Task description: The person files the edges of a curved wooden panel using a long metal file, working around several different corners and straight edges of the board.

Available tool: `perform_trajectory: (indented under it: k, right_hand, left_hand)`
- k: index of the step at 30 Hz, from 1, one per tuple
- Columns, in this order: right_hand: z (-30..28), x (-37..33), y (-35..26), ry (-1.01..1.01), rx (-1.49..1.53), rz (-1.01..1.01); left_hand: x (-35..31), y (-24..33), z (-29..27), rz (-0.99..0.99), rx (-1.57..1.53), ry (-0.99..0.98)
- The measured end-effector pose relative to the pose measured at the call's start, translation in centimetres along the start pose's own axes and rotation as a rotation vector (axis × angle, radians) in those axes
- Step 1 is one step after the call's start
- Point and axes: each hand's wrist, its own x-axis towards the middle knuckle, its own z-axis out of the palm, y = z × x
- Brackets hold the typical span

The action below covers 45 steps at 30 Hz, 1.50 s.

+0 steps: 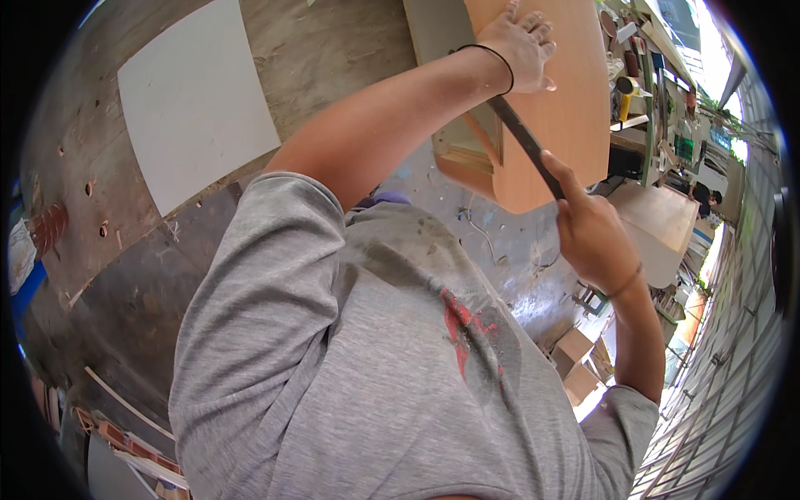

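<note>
Gripping dark bar, hollow wooden box

Long dark flat bar — slanted over a tan wooden piece, smooth broad face, rounded lower corners.

1 wht. rect. panel on brn. worktop, upper L; 1 yel./blk. item amid clutter, upper R.
</note>
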Motion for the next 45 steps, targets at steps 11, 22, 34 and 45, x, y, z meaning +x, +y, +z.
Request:
perform_trajectory:
  k: [11,22,34,45]
  right_hand:
    - [1.0,0.4,0.1,0.016,0.015,-0.029]
    - [1.5,0.2,0.2,-0.005,-0.033,-0.02]
    - [-0.5,-1.4,-0.5,-0.084,-0.019,0.078]
    - [1.6,-1.1,0.3,-0.11,0.002,0.052]
  left_hand:
    - [-0.1,0.0,-0.3,0.008,-0.012,-0.035]
    - [-0.7,-0.3,-0.3,0.033,-0.054,0.031]
    - [-0.4,-0.2,-0.1,0.026,-0.045,0.011]
    - [-0.5,-0.2,0.3,0.045,-0.039,0.053]
